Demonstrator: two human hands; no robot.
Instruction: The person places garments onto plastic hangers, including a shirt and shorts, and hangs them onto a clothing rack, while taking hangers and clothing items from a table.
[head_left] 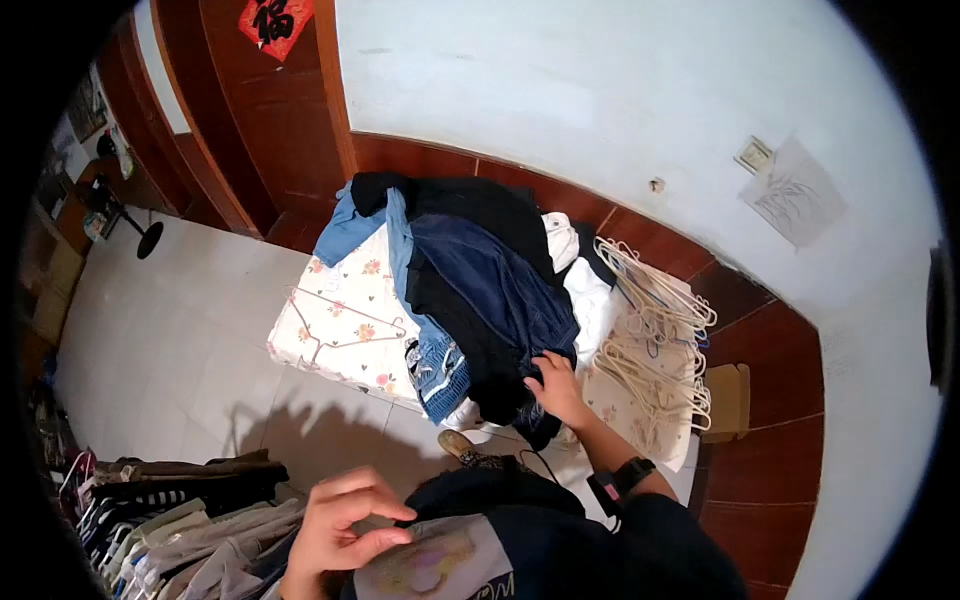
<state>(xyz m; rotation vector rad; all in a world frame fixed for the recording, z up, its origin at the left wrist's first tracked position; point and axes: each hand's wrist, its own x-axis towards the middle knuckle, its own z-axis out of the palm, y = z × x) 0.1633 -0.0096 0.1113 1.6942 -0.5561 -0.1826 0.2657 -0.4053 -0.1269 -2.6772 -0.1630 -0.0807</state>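
Jeans [490, 265] of dark blue denim lie in a heap of clothes directly ahead of the person, their near end under the right hand [557, 388]. That hand rests on the edge of the heap, its thumb spread away from the bent fingers; whether it pinches any cloth I cannot tell. The left hand [350, 520] is well apart from the jeans, nearer the body and low in the view, loosely curled and released, with a gap between thumb and fingertips.

Soft black clothes [490, 205] lie along both sides of the jeans, with pale blue denim [345, 230] beyond on the left, a blue-and-white piece [440, 375] at the near edge and crumpled white cloth [592, 300] on the right. All lie over a flowered cover [375, 270], smooth and cream-coloured. A thin, angular hanger [318, 343] lies flat on it to the left; a tangle of cream hangers [655, 330] spreads on the right, near a cardboard box [728, 400].

The right forearm reaches forward, a dark band [620, 485] around it; the left wrist is raised before the printed shirt [430, 560], thumb pointing inward.
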